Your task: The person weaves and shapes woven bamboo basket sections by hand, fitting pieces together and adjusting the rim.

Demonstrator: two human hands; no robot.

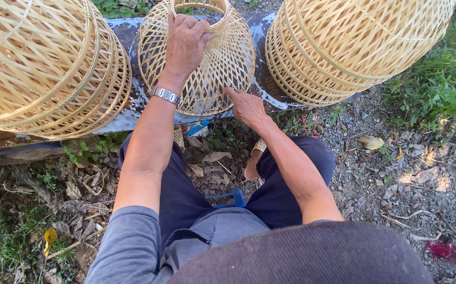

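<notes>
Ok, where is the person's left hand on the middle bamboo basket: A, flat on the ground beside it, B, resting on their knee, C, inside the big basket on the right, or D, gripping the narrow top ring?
D: the left hand lies over the narrow top ring of the middle woven bamboo basket, while the right hand touches its lower rim.

One head-worn camera looks steeply down from close above; the view faces forward over the person's lap toward the ground.
</notes>
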